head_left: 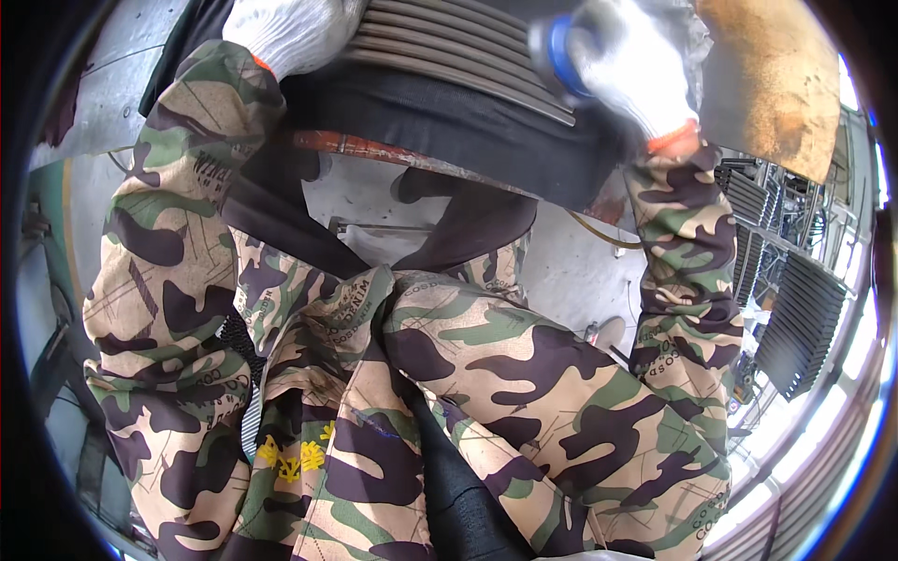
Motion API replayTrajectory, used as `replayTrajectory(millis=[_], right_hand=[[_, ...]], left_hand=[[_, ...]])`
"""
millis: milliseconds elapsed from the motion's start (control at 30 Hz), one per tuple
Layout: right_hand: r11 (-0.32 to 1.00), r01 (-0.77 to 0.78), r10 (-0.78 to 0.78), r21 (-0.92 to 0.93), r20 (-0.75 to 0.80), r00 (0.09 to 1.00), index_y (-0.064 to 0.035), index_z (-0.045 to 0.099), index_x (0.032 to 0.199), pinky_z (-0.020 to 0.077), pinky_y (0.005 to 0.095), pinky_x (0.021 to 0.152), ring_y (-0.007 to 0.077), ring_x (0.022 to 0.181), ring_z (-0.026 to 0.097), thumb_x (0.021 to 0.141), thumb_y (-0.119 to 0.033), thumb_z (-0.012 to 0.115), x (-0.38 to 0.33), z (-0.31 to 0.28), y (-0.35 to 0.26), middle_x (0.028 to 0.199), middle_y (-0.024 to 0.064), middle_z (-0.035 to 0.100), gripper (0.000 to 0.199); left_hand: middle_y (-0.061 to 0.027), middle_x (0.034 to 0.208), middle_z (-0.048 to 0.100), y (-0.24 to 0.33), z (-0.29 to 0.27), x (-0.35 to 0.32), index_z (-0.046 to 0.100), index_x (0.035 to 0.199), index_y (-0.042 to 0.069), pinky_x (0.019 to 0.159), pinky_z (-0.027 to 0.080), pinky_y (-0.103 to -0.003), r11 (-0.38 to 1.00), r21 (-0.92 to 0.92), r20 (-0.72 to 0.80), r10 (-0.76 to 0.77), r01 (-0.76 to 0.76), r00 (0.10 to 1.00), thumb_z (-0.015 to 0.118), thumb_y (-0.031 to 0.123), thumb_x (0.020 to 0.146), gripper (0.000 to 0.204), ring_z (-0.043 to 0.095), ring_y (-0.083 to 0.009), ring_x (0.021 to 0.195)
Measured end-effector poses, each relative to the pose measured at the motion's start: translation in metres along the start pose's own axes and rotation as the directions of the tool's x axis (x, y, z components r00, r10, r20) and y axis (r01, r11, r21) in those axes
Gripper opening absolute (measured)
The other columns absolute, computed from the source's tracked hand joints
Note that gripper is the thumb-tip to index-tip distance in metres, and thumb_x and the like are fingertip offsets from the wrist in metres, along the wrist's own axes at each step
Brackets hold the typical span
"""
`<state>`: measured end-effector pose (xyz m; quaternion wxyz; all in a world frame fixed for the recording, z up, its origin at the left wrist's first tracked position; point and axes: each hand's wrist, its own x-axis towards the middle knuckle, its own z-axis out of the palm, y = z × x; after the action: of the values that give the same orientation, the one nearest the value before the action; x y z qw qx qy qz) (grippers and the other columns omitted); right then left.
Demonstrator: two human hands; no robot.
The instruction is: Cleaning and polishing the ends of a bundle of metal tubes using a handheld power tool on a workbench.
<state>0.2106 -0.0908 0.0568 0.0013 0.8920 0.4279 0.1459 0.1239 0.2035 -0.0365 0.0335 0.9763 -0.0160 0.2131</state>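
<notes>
Both my hands wear white knitted gloves, and camouflage sleeves cover my arms. My left hand (292, 30) rests at the top edge on the left end of a dark ribbed metal part (449, 42) that lies on a workbench with a rusty rim (374, 150). My right hand (627, 70) is closed around a blurred round tool with a blue ring (554, 51), held over the right end of the ribbed part. Whether the tool touches the part is not visible.
A rusty brown metal plate (781, 84) stands at the upper right. Stacks of dark ribbed panels (800, 327) lean on racks at the right. Grey concrete floor (561, 271) and a yellow hose (603, 234) lie below the bench. My camouflage jacket fills the lower picture.
</notes>
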Motion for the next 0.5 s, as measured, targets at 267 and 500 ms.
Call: replayTrajectory(millis=[267,500], right_hand=[[0.984,0.176,-0.172,0.021,-0.122,0.977,-0.0078,0.065,0.092,0.0548,0.0476,0.071,0.0369,0.081,0.065,0.086,-0.022,0.065,0.047,0.014,-0.063,0.084,0.0155,0.062,0.015],[0.996,0.072,-0.075,0.046,0.062,0.995,-0.0084,0.068,0.101,0.0569,0.0459,0.069,0.0359,0.079,0.07,0.089,-0.024,0.068,-0.009,0.017,0.021,0.092,0.0156,0.069,0.02]], left_hand=[[-0.0269,0.145,0.057,-0.001,0.002,0.011,0.059,0.138,-0.002,0.122,0.031,-0.052,0.999,0.001,0.029,-0.035,0.035,0.999,0.053,0.03,0.101,0.049,0.047,-0.0441,0.141],[-0.0255,0.143,0.058,0.011,0.029,0.019,0.06,0.136,-0.001,0.121,0.033,-0.052,0.997,-0.08,-0.055,0.006,-0.01,0.998,0.055,0.03,0.1,0.048,0.049,-0.0429,0.139]])
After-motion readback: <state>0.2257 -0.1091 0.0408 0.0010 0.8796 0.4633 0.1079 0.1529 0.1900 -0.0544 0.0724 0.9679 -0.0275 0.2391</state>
